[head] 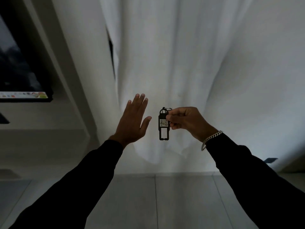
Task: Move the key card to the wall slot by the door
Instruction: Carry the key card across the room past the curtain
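The right hand (186, 122) is pinching the black key card (163, 124), seemingly labelled 402. The left hand (132, 121) is hovering just beside it, fingers spread flat and apart from it.

Television (19, 63) cut off left.

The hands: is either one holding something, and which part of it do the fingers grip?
The right hand pinches the black key card near its upper end, so it hangs down. The left hand is open and holds nothing.

key card (163, 123) between hands, before curtain (181, 63)
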`<state>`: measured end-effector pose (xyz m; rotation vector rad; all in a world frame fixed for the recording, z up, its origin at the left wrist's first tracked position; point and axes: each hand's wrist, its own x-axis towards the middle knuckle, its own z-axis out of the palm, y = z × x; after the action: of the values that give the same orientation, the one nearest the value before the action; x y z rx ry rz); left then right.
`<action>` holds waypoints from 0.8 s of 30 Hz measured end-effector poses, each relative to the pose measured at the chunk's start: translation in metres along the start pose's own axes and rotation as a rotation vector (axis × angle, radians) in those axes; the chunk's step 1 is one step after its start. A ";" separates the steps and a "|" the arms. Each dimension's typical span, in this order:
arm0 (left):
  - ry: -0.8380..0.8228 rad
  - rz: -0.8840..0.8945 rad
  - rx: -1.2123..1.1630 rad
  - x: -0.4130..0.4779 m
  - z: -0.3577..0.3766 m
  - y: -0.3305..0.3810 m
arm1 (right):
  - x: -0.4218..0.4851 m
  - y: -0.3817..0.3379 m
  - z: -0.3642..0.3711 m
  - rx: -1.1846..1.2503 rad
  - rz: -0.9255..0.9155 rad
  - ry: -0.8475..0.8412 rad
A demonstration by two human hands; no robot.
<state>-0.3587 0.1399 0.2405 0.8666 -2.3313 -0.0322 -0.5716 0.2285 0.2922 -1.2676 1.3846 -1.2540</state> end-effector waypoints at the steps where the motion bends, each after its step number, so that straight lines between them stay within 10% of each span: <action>1: 0.004 0.001 -0.002 0.007 0.003 0.014 | -0.008 -0.003 -0.014 0.005 -0.007 0.008; 24: 0.132 0.316 -0.103 0.197 0.108 0.220 | -0.081 -0.036 -0.285 -0.036 -0.107 0.321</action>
<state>-0.6614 0.1744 0.3168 0.4307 -2.2928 0.0375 -0.8375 0.3443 0.3618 -1.2148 1.5864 -1.5647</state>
